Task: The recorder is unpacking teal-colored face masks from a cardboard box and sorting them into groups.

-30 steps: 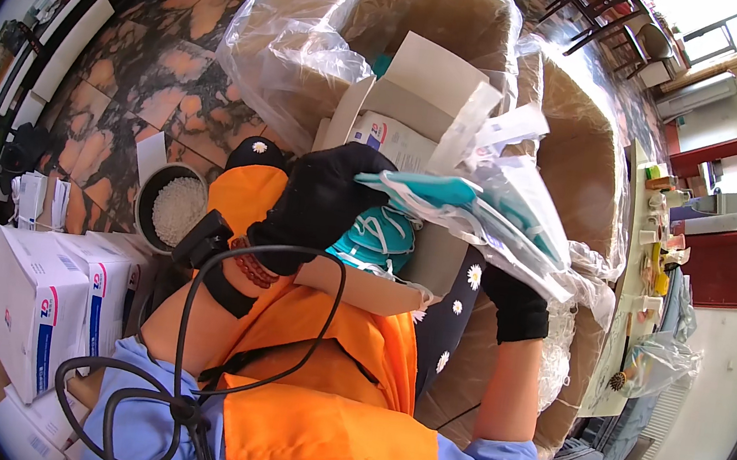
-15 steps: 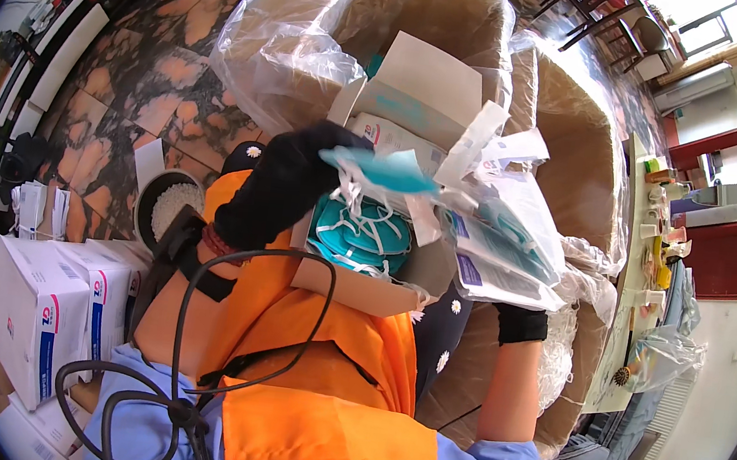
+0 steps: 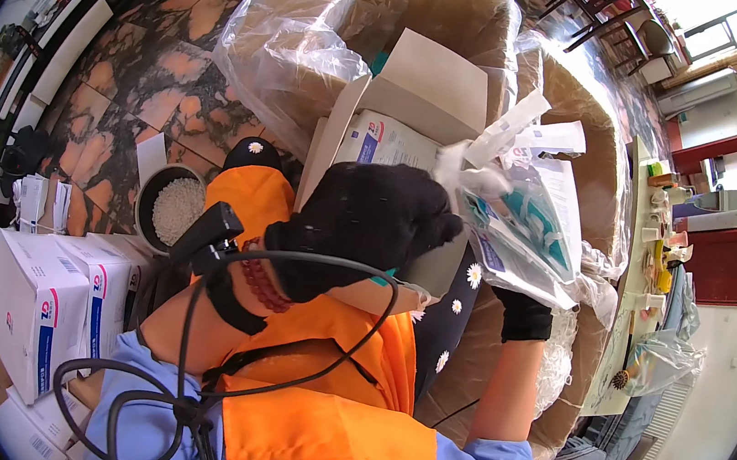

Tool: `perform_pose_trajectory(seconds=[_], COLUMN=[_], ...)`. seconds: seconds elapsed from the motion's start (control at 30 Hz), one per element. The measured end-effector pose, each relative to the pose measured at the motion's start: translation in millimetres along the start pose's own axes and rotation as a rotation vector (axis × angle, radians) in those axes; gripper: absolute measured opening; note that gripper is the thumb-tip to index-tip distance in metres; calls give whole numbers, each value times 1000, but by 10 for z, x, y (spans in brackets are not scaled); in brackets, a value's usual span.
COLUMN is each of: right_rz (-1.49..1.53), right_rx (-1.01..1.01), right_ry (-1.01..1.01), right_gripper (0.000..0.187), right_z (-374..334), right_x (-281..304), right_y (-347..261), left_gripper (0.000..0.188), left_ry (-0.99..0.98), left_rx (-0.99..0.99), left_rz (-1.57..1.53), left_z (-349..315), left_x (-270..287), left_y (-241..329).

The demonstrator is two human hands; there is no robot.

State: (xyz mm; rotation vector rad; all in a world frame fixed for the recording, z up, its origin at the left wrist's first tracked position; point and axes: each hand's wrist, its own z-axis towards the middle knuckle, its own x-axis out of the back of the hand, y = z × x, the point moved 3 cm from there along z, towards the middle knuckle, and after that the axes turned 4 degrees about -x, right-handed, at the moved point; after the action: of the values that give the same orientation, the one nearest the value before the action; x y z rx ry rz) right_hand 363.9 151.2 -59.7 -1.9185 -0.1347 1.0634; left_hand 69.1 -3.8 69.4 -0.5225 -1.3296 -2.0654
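My left hand (image 3: 370, 221), in a black glove, is closed over an open cardboard box (image 3: 433, 77). Its fingertips come up against the opening of some clear plastic bags (image 3: 513, 248), and whatever they pinch is hidden. Teal face masks (image 3: 540, 219) show through the plastic. My right hand (image 3: 523, 318), also in a black glove, holds the bags from below, its fingers mostly covered by them. White printed packets (image 3: 393, 144) lie in the box, whose near part is largely hidden by my left hand.
Two large cartons lined with clear plastic (image 3: 296, 33) stand beyond and to the right. On the left are a pot of white pellets (image 3: 178, 209) and stacked white boxes (image 3: 38, 300). A black cable (image 3: 327, 271) loops across my left forearm. A long table (image 3: 626, 308) runs along the right.
My left hand has moved right and nearer, from above the box to the bags' opening. The loose teal mask it held is no longer seen in it. The bags have shifted slightly right.
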Motion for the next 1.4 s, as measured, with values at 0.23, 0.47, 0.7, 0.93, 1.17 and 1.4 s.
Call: perform_pose_trajectory(seconds=[0.23,0.47,0.7,0.93,1.17,1.4], right_rz=[-171,-84,111,-1,-1271,246], right_rx=[82,98,41,50,151,61], right_ry=[106,245,177,200,262,295], right_gripper=[62,66,53,63,68,53], right_z=[14,-17,-18,-112,-156,-490], right_x=[315,311,485,584,90,834], right_y=[169,277,420,421,50,-25], left_gripper=[13,15,29,32,20,37], left_ry=[188,267,242,217,308,-106], left_rx=[-100,-32,-27,-3,178,-101], left_rz=[152,-7,-137,-138,-328,264], left_z=[37,78,109,84,-58,-347], left_x=[-259,-312,-361,-577,-101,-304], left_y=[-104,-173,-236,-330,-625,-691])
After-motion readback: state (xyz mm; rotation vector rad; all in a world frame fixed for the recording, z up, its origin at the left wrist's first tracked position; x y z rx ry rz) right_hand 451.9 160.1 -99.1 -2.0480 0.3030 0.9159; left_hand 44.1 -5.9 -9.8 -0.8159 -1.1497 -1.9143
